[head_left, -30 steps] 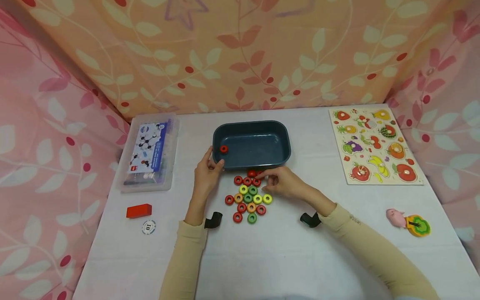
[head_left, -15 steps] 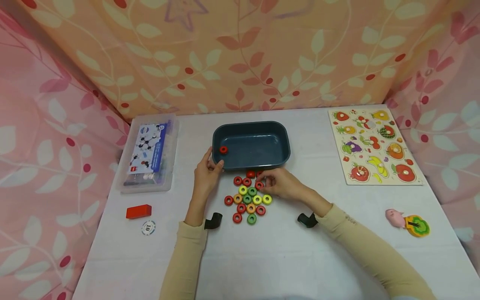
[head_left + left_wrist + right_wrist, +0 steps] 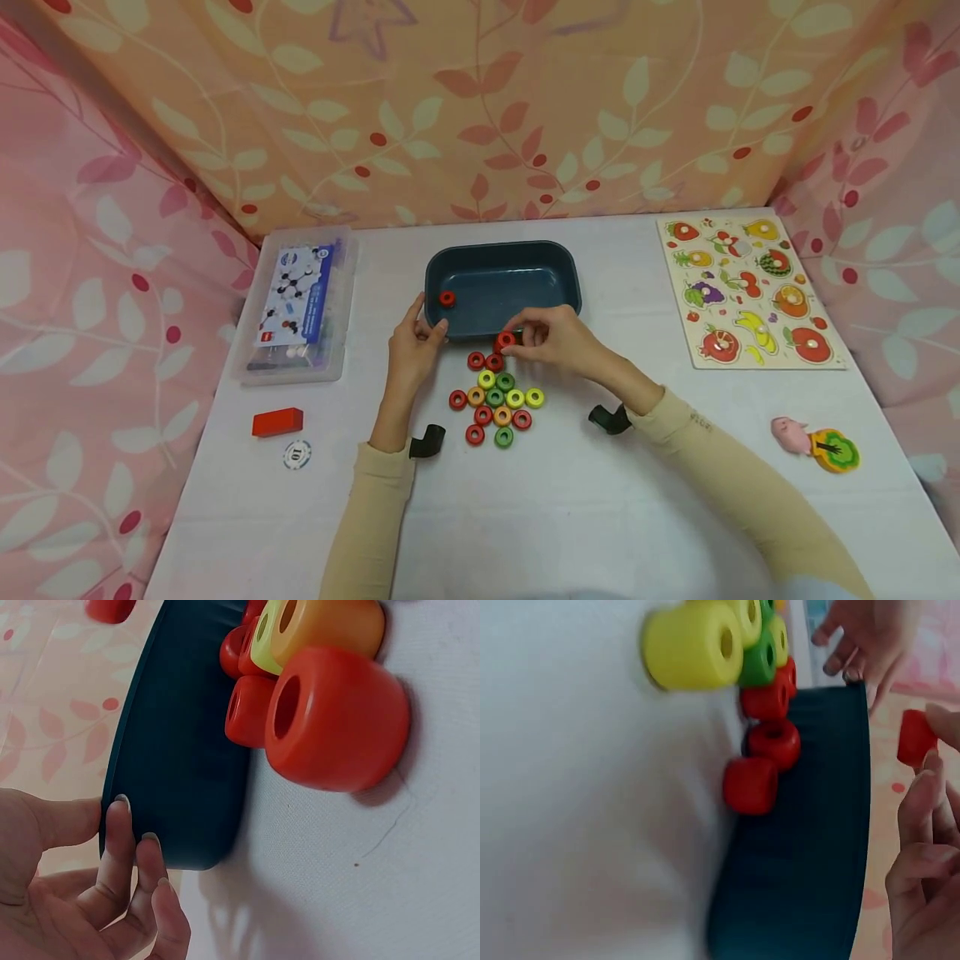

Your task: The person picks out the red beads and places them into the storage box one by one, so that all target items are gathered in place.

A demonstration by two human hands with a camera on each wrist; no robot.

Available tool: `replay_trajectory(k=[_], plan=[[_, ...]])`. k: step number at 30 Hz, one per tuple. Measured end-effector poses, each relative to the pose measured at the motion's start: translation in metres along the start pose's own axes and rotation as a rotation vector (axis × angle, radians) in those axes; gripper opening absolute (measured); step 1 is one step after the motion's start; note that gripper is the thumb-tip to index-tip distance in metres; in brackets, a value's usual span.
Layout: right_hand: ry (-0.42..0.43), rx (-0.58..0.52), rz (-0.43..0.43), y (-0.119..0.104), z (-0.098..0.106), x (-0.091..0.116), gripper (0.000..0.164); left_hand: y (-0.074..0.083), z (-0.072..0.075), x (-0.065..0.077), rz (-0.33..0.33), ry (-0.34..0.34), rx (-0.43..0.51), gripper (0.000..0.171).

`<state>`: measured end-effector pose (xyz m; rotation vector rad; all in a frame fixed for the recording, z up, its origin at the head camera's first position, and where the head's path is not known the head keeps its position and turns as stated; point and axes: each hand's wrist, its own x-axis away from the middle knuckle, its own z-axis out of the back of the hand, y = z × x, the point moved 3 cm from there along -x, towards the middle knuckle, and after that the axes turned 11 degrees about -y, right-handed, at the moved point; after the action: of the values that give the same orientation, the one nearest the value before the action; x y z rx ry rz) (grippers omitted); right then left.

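A dark blue rectangular tray [image 3: 517, 292] stands at the table's middle, with one red bead [image 3: 447, 298] inside at its left. My left hand [image 3: 411, 348] grips its front left corner; in the left wrist view, the thumb is at the rim and the fingers [image 3: 120, 847] are against the outer wall. My right hand [image 3: 562, 342] pinches another red bead [image 3: 916, 739] between thumb and fingers, raised at the tray's front edge. Below the tray lie several red, yellow, green and orange ring-shaped beads [image 3: 496, 397], touching in a cluster. Part of the front row is hidden behind my right hand.
On the left are a clear plastic case [image 3: 300, 304] with a blue label, a red block [image 3: 277, 422] and a round chip [image 3: 297, 454]. A fruit puzzle board [image 3: 750, 292], a pink pig figure [image 3: 791, 434] and a tree piece [image 3: 836, 451] lie on the right.
My right hand took hold of a red bead from the cluster's upper right, then lifted it up and left to the tray's front edge. The left hand keeps its place.
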<state>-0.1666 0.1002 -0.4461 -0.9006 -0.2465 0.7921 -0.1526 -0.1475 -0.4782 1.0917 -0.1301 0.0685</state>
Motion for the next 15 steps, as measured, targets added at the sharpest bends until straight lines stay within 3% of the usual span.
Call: replay_trajectory(k=[6, 9, 15], plan=[[0.099, -0.072, -0.112, 0.014, 0.01, -0.019, 0.026, 0.002, 0.0, 0.0, -0.005, 0.0, 0.007, 0.064], [0.116, -0.054, -0.157, 0.02, 0.01, -0.029, 0.027, 0.003, 0.0, 0.0, -0.011, -0.001, 0.014, 0.064], [0.014, 0.041, -0.266, 0.033, -0.001, -0.056, 0.025, 0.003, 0.001, 0.0, -0.014, 0.003, 0.004, 0.064]])
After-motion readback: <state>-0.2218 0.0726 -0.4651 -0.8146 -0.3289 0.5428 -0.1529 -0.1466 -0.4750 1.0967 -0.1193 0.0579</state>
